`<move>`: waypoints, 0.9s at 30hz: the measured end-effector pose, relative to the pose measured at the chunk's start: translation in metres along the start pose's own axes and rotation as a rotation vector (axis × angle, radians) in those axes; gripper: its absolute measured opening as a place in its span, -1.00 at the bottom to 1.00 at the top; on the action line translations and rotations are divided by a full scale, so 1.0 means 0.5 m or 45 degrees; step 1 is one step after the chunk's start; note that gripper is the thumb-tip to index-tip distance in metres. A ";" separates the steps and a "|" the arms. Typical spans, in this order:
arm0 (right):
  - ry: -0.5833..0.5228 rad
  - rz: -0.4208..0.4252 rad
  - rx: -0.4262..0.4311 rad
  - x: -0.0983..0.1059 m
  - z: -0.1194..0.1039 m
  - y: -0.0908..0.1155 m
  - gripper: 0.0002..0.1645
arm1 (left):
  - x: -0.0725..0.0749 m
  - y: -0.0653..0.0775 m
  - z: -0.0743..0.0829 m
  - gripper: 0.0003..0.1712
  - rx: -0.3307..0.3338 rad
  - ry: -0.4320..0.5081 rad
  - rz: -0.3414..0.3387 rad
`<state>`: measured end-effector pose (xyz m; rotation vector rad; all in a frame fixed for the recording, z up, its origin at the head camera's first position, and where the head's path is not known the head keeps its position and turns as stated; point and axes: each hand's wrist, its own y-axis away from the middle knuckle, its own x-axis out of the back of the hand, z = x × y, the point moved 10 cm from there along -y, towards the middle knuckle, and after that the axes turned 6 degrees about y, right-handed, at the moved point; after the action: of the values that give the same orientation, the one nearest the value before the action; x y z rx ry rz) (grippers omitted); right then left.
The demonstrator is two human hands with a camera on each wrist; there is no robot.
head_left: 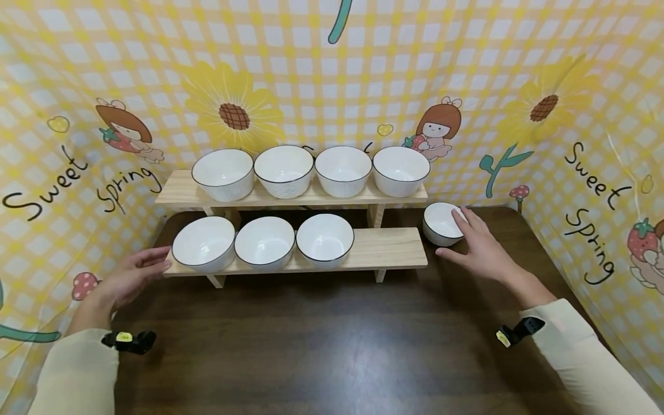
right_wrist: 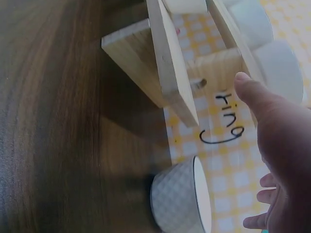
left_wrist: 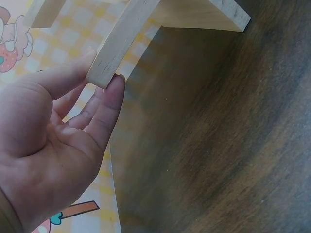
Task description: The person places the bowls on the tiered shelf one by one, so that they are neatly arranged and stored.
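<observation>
My left hand [head_left: 136, 275] pinches the left end of the wooden two-tier shelf's lower board [left_wrist: 121, 46], thumb on one face and fingertips on the other. My right hand [head_left: 482, 248] reaches over beside a small white bowl [head_left: 441, 223] with a dark rim, which stands on the table right of the shelf. Its thumb and fingers are spread, and the right wrist view has the same bowl [right_wrist: 180, 196] below and left of the hand [right_wrist: 286, 141]. Three white bowls, one of them the rightmost [head_left: 324, 239], sit side by side on the lower board, with bare wood [head_left: 389, 248] to their right.
Several more dark-rimmed white bowls, among them one at the right [head_left: 401, 170], line the upper board [head_left: 176, 187]. The shelf stands on a dark brown wooden table [head_left: 311, 340]. A yellow checked cloth [head_left: 332, 75] with printed figures hangs behind and at both sides.
</observation>
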<state>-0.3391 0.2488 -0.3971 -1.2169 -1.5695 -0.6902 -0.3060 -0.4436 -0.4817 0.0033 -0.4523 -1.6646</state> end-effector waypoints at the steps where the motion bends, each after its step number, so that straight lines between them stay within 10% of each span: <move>1: -0.010 0.005 -0.010 -0.001 0.006 -0.002 0.23 | -0.001 0.000 0.000 -0.25 -0.005 0.003 0.000; 27: -0.279 0.174 -0.289 -0.066 0.131 -0.101 0.43 | -0.001 0.000 0.003 -0.16 -0.022 0.028 0.001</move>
<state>-0.4097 0.2765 -0.4437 -1.5982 -1.5985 -0.6775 -0.3064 -0.4426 -0.4806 0.0086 -0.4213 -1.6662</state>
